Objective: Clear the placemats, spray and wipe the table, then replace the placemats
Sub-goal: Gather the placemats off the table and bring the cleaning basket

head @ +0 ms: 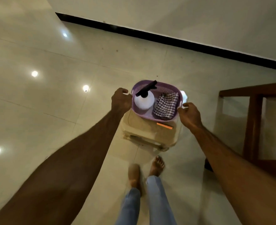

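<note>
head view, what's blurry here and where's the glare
Head view: the feet and jeans are motion-blurred; the basket and both hands look soft; round lamp glare spots dot the glossy floor; wide-angle distortion stretches the forearms.

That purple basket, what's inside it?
The purple basket holds a white spray bottle with a black nozzle and a folded checked cloth. Anything beneath the cloth is hidden.

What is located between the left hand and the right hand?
In the head view, the purple basket lies between the left hand and right hand, holding a white spray bottle and a checked cloth.
</note>
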